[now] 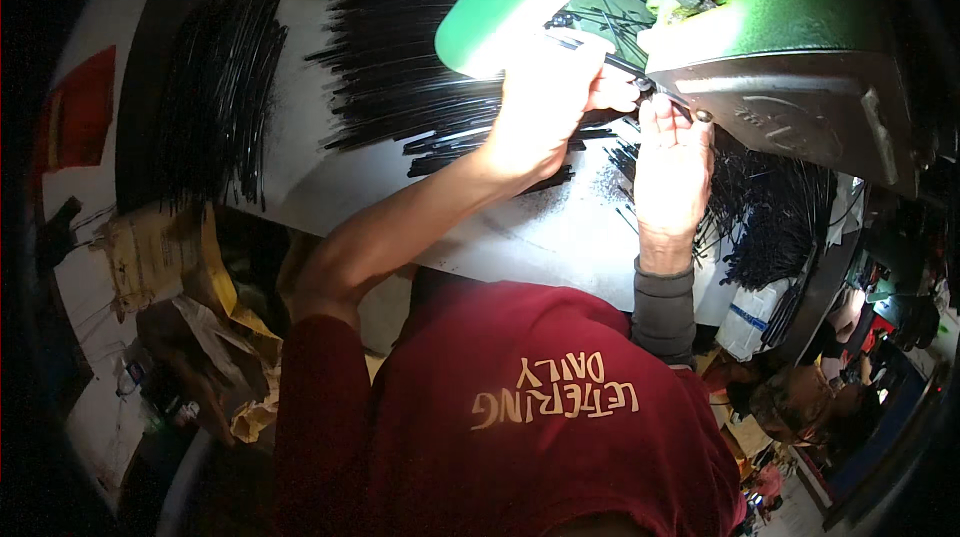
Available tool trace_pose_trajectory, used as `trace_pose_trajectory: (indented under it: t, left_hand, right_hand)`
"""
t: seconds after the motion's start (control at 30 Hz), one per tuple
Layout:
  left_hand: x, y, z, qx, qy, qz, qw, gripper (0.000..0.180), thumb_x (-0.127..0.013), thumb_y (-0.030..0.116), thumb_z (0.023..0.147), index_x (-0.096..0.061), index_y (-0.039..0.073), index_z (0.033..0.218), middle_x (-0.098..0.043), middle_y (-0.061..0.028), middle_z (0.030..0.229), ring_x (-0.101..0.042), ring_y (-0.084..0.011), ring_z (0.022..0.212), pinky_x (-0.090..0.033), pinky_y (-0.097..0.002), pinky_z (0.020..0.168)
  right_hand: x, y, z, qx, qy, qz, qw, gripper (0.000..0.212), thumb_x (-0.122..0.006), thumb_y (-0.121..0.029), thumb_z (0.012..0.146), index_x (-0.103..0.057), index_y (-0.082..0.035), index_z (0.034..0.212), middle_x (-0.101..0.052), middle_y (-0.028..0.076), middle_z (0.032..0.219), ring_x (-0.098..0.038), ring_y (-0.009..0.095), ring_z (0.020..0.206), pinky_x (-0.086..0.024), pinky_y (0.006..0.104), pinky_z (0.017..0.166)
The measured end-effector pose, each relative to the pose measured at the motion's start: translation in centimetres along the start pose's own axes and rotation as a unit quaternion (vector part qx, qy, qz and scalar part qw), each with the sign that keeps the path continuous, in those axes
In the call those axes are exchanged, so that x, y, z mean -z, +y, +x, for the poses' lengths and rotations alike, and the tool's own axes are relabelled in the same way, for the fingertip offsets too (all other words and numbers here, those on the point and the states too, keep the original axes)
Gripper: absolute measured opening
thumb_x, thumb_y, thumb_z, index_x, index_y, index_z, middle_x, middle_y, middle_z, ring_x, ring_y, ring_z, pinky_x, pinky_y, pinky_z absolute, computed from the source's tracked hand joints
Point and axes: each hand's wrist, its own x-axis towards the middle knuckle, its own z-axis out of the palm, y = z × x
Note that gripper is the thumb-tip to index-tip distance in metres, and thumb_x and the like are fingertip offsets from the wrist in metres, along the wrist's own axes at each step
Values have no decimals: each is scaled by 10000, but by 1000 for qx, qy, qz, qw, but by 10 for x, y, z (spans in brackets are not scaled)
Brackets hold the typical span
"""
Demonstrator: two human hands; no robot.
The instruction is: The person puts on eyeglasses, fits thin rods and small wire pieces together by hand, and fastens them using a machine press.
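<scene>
My left hand (545, 112) is raised under the bright light, its fingers closed around a thin dark rod (625, 65). The rod slants down to the right, to the lower edge of the green machine (790, 7). Right beside that edge, my right hand (675, 172) has its fingers pressed together, the tips at the rod's right end. What lies under those fingertips is partly hidden. Behind my left hand, a wide layer of thin black rods (400, 47) covers the white tabletop (500, 247). A few loose black rods (440, 152) lie below my left wrist.
A curved green guard (490, 7) hangs over my left hand. Another bundle of black rods (225, 87) lies at the far left, a tangled heap (770, 207) at the right. Next to it is a white packet (750, 322). Crumpled brown paper (215, 307) sits below the left table edge.
</scene>
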Motion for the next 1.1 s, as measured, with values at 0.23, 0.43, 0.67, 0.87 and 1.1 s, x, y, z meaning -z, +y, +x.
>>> trace_pose_trajectory:
  t: [0.23,0.43,0.67,0.87,1.1]
  left_hand:
    - [4,-3,-3,-26,12,-22,999,170,-616,92,919,-573,-38,1019,-610,-134,870,-680,-304,812,-575,-471,794]
    - [-2,-4,-1,-38,15,-36,999,165,-622,97,916,-586,-47,989,-613,-113,842,-686,-265,793,-588,-432,768]
    - [-3,-3,-2,-28,34,-20,999,147,-626,96,914,-589,-31,979,-612,-109,859,-684,-247,795,-591,-383,758]
    - [-6,-3,-7,-39,45,2,998,171,-621,98,919,-584,-33,1022,-618,-117,888,-683,-249,830,-590,-392,775]
    - [4,-11,-11,-78,4,-53,996,162,-617,96,922,-596,-34,1015,-623,-123,911,-682,-250,839,-591,-409,773]
  right_hand:
    - [-13,3,-1,-10,58,-32,998,361,-395,-275,1028,-493,38,1181,-557,164,1175,-507,272,1171,-369,455,1105]
    - [-12,6,2,-4,139,-32,990,293,-405,-237,1024,-471,11,1164,-554,199,1051,-563,340,1091,-423,535,1043]
    - [-11,5,4,-6,106,-47,993,310,-429,-251,1016,-463,9,1181,-545,188,1083,-542,310,1094,-418,513,1056]
    - [-16,5,4,-8,107,-40,993,394,-391,-303,1029,-496,33,1206,-552,152,1168,-482,263,1205,-339,437,1127]
    - [-11,5,3,-15,99,-46,994,383,-376,-279,1034,-480,35,1227,-534,168,1207,-460,272,1227,-312,422,1142]
